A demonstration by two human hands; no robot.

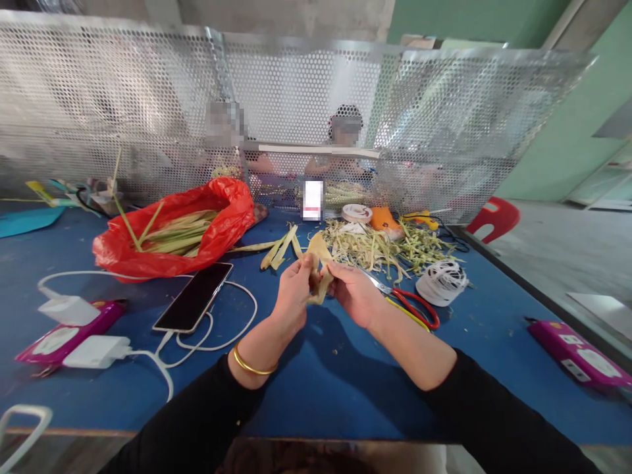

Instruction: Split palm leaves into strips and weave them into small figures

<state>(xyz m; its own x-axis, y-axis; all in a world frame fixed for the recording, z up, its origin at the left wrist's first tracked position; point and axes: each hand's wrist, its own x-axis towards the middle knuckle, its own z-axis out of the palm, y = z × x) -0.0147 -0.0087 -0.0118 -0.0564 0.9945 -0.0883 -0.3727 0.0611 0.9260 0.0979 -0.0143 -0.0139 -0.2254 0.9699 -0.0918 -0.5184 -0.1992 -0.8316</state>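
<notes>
Both of my hands meet above the blue table (316, 382) and pinch one yellowish folded leaf strip (318, 253). My left hand (293, 293), with a gold bangle on its wrist, grips the strip's left side with closed fingers. My right hand (353, 289) holds the right side, fingers curled round it. The strip's tip sticks up between the thumbs. Red-handled scissors (412, 304) lie just right of my right hand.
A red plastic bag (197, 230) of green leaf strips lies at the left. A phone (193, 297) on a white cable, chargers and a pink power strip (64, 332) sit front left. Leaf trimmings (390, 247), a white coil (441, 280), a perforated metal screen (306, 112) with people behind.
</notes>
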